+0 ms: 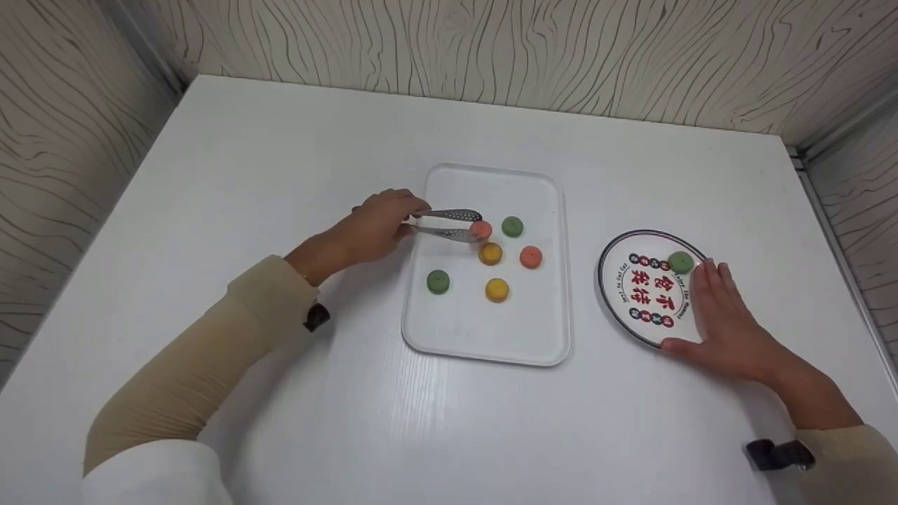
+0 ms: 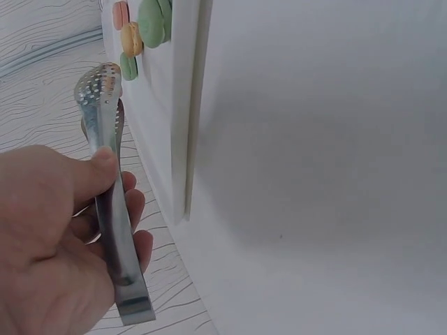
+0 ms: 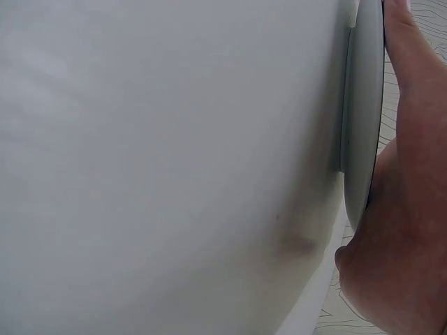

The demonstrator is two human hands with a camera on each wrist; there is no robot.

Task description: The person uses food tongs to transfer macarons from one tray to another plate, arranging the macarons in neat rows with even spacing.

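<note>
My left hand [image 1: 382,223] grips metal serving tongs [image 2: 122,237], thumb on one arm and fingers round the other. In the head view their perforated ends reach over the white tray [image 1: 484,337], spread apart around a pink macaron [image 1: 480,230]. Close by lie a yellow macaron [image 1: 490,254] and a green macaron [image 1: 513,226]. My right hand [image 1: 729,330] rests along the right rim of a round plate [image 1: 617,301] with printed red characters, fingers straight and thumb at the near edge. A green macaron [image 1: 680,262] sits on that plate, beside the fingertips.
Also on the tray are another pink macaron [image 1: 531,257], a yellow one [image 1: 497,290] and a green one [image 1: 438,281]. Tray and plate stand apart on a white table [image 1: 316,421]. Wood-patterned panels [image 1: 491,49] rise behind and at both sides.
</note>
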